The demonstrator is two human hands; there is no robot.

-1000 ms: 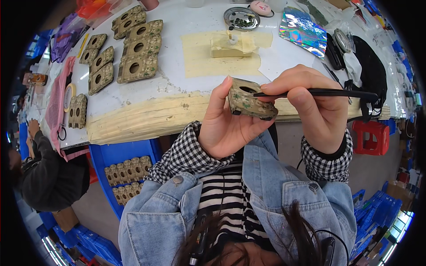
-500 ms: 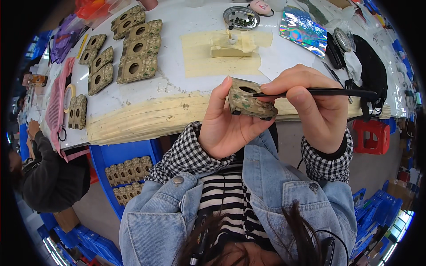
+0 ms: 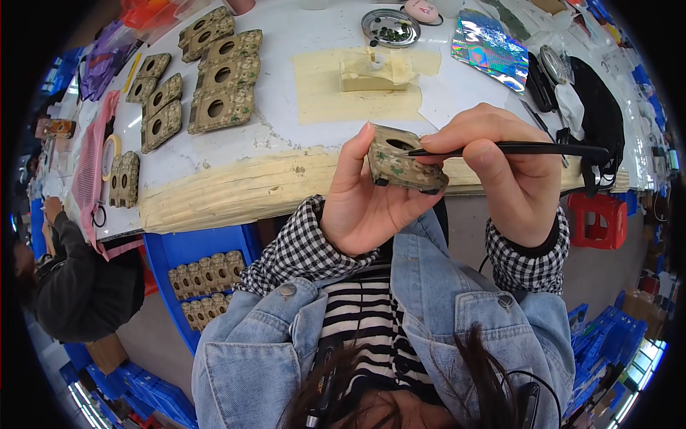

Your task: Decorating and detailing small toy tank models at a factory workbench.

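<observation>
Between the thumb and fingers of my left hand [image 3: 368, 204] is a camouflage-patterned plastic housing [image 3: 401, 170], tilted, with a dark round hole near its upper edge. My right hand [image 3: 511, 161] is closed around black tweezers [image 3: 529, 148]. Their thin tip points left and rests at the face of the housing, just below the hole; whether anything is pinched in the tip is too small to tell. Both hands are above the front edge of the table, close in front of my body.
Several matching housings [image 3: 223, 74] lie at the table's back left. More fill a blue bin [image 3: 161, 261] below the edge. A small block [image 3: 375, 75] wrapped in yellowish tape stands behind my hands, near a round dish [image 3: 370, 27] of small dark pieces. A red stool [image 3: 597, 239] is at right; a person [image 3: 86, 286] sits at left.
My hands, the housing and the tweezers keep almost the same position. The view has shifted very slightly.
</observation>
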